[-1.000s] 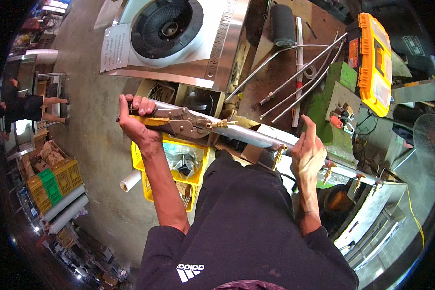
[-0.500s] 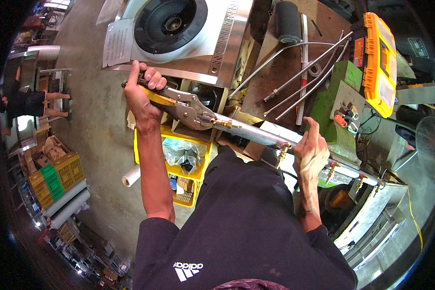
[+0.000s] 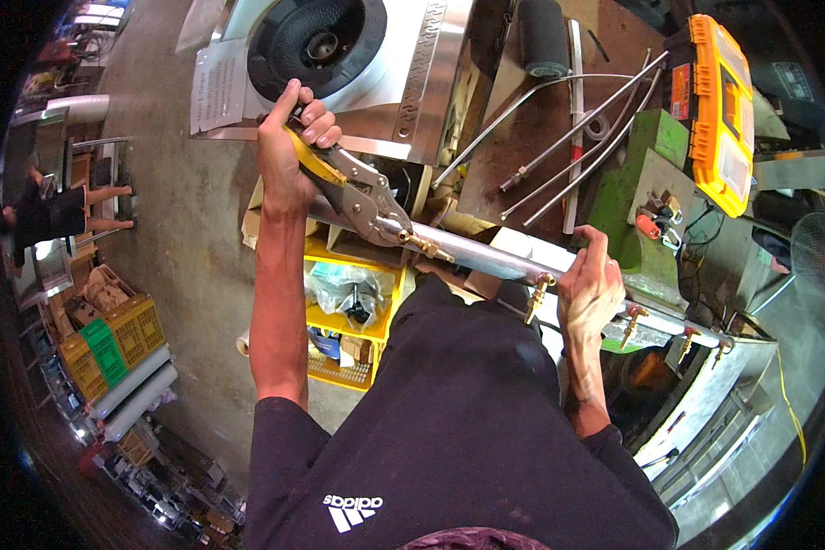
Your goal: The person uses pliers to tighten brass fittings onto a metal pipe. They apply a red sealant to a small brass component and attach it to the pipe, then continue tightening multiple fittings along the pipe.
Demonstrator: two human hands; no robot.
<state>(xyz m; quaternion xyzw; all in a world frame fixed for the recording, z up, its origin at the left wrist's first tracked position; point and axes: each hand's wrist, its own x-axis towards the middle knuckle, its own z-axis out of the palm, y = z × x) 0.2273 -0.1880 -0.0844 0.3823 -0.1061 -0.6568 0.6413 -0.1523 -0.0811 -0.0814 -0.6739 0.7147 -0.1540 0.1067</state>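
A long silver metal pipe (image 3: 486,258) runs slanting across in front of my body, with several small brass valves along it. My left hand (image 3: 282,160) is closed around the handles of locking pliers (image 3: 368,200), one handle showing yellow. The jaws of the pliers are at a brass valve (image 3: 428,246) near the pipe's left part; their exact bite is hard to see. My right hand (image 3: 591,291) is closed over the pipe farther right, index finger bent up and partly raised. Just left of it, another brass valve (image 3: 541,291) hangs from the pipe.
A black round burner (image 3: 319,46) sits on a steel panel at the far left. Thin metal tubes (image 3: 585,124), a black roller (image 3: 543,38), an orange toolbox (image 3: 720,115) and a green metal block (image 3: 649,142) occupy the bench. Yellow crates (image 3: 339,312) stand below; another person is at far left.
My left hand has swung the pliers' handles up and rightward, so they stand steeper. The brass valve by the jaws now points more downward. My right hand stays on the pipe.
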